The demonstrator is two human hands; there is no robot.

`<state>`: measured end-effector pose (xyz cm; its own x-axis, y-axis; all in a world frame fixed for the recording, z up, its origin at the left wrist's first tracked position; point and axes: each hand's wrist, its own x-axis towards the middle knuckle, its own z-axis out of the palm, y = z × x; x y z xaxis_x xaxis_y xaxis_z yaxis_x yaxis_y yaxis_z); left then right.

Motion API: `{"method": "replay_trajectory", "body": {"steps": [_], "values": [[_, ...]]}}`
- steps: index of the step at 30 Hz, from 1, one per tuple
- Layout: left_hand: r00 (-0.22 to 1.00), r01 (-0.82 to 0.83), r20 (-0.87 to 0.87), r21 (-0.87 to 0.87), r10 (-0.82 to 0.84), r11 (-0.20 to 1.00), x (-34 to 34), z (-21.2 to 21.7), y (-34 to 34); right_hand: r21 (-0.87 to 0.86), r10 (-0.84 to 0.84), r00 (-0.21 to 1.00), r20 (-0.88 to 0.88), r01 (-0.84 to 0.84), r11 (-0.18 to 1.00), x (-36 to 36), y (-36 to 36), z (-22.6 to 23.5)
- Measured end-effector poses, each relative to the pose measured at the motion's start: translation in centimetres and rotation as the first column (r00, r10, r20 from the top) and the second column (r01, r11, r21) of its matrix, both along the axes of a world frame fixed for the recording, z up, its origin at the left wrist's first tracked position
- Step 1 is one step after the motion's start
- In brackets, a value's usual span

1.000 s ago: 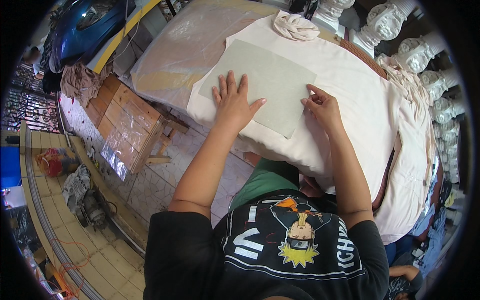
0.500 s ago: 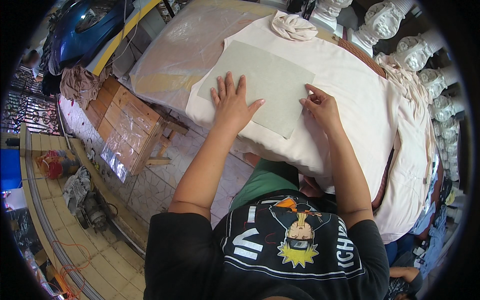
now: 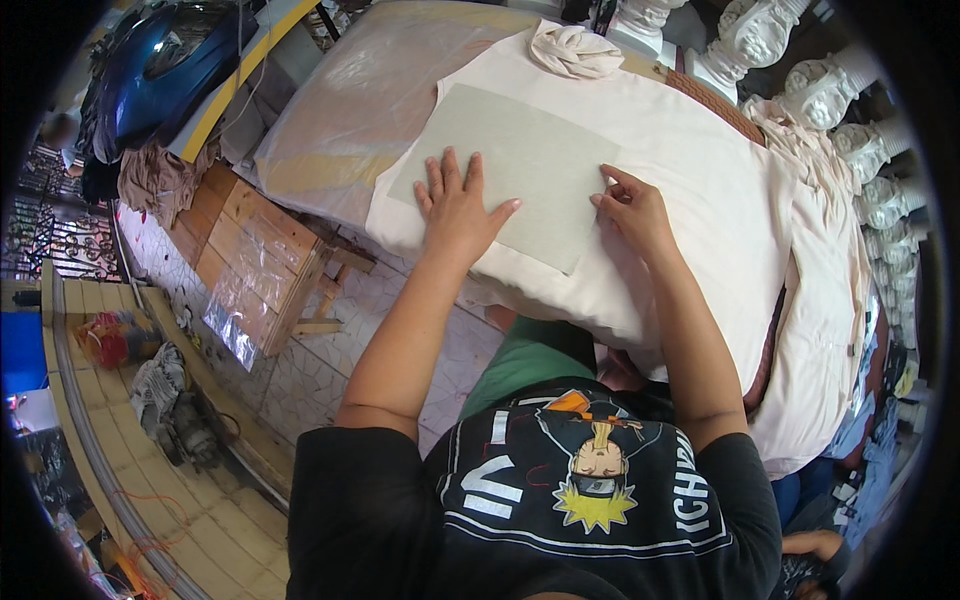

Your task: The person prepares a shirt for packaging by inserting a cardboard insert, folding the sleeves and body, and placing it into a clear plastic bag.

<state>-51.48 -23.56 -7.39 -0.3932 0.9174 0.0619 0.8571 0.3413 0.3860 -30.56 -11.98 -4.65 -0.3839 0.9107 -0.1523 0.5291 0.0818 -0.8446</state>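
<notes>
A pale grey-green rectangular sheet (image 3: 530, 150) lies on cream cloth, which is spread over a padded, table-high surface in front of me. My left hand (image 3: 458, 205) rests flat on the sheet's left half, fingers spread and thumb out to the right. At the sheet's right edge is my right hand (image 3: 635, 212). Its index finger and thumb stand apart, their tips at that edge, while the other fingers curl under. The cream cloth (image 3: 700, 230) reaches past the sheet on the right and hangs over the near edge.
Rolled cream cloth (image 3: 575, 50) lies at the far edge. Clear plastic (image 3: 340, 110) covers the surface to the left. A wooden bench (image 3: 255, 250) stands lower left, and white ornate columns (image 3: 815, 90) line the right. Another person's arm (image 3: 815, 543) shows at lower right.
The whole view has shifted slightly. Both hands keep nearly the same places on the sheet, the right one still at its right edge.
</notes>
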Motion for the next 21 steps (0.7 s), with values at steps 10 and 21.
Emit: {"method": "replay_trajectory", "body": {"steps": [10,21], "values": [[1.0,0.01,-0.014,-0.014,-0.01,1.0,-0.1,0.1,0.0,0.089,0.028,0.999,0.045,-0.032,0.996,0.0,0.2,-0.5],[0.999,0.012,-0.05,-0.032,-0.013,0.999,0.0,-0.3,-0.1,0.226,-0.033,0.999,0.022,0.027,0.974,2.1,-1.9,1.0]]}}
